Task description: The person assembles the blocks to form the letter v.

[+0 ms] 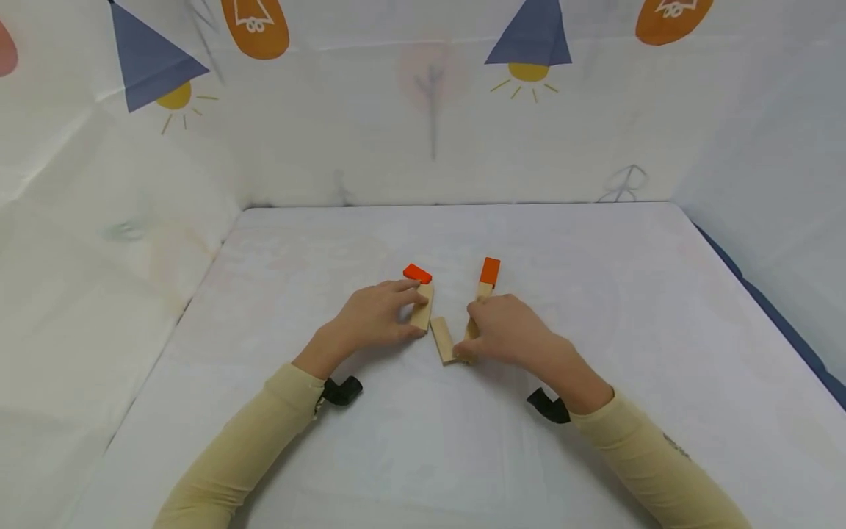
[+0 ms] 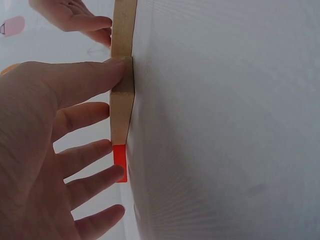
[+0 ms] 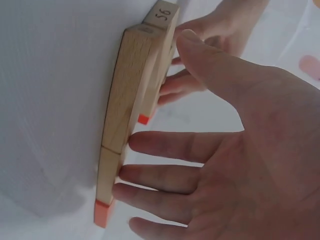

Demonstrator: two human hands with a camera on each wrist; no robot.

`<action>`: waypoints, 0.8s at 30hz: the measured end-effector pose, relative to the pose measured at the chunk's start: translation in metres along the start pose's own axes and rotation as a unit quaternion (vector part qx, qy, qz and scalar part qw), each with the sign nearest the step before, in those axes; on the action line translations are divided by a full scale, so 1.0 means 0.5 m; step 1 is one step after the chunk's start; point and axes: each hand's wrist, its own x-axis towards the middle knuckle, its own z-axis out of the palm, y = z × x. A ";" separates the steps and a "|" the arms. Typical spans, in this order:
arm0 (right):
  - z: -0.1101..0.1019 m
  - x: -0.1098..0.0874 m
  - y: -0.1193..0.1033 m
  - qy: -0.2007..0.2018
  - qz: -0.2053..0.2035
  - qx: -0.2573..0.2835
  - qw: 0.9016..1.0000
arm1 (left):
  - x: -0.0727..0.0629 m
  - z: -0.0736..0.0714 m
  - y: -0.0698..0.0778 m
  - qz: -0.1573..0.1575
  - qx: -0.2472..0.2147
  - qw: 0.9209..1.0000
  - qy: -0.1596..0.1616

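Nearest to me, two pale yellow sleeves, the left [image 1: 244,448] and the right [image 1: 654,463], come in over the white tabletop [image 1: 423,455]. At each wrist a black fitting juts inward, one on the left [image 1: 342,391] and one on the right [image 1: 550,406].

Beyond them, the right hand [image 1: 512,330] has its fingertips against a row of wooden blocks [image 3: 122,95]; its grip is loose, with fingers extended rather than wrapped around the wood. The middle wooden block [image 1: 443,340] slants between the hands, its near end meeting the near end of that right-hand row. Handwritten digits show on one wooden end in the right wrist view.

The left hand [image 1: 380,312] is much the same: thumb and fingers stretched out, touching the left wooden block [image 1: 423,308], its grip not closed around it. The middle block's far end lies just beside this block's near end.

Farther off, a red block [image 1: 417,273] lies at the far end of the left wooden block, tilted across it, and an orange-red block [image 1: 490,271] continues the right-hand row.

Past the tabletop's far edge hangs a pale backdrop [image 1: 330,132], printed with orange rounded shapes [image 1: 274,40] and blue triangles [image 1: 532,33] above yellow half-suns [image 1: 529,71].
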 end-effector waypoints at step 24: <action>0.029 -0.023 -0.011 0.080 -0.026 -0.052 0.995 | 0.030 -0.001 -0.010 0.008 -0.034 0.999 0.000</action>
